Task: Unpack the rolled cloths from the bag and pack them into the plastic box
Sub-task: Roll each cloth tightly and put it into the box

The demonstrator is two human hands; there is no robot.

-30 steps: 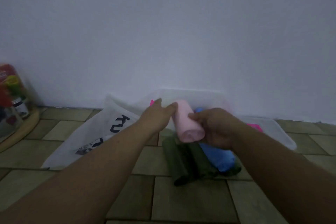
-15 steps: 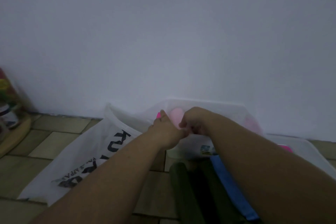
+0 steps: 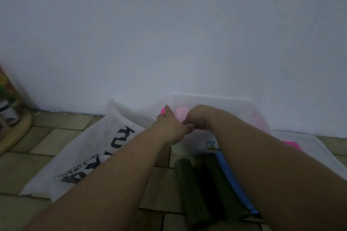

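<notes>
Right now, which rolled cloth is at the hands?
The pale pink roll, inside the clear plastic box, with the left hand and right hand on it. The dark green rolls and the blue roll lie on the floor, untouched.

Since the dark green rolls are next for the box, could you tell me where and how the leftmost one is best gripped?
Grip the leftmost dark green roll around its middle, coming from above and its open left side. It lies flat on the tiled floor, a long cylinder pointing toward the plastic box, with another roll tight against its right. Fingers wrapped across its width would probably keep it from unrolling.
</notes>
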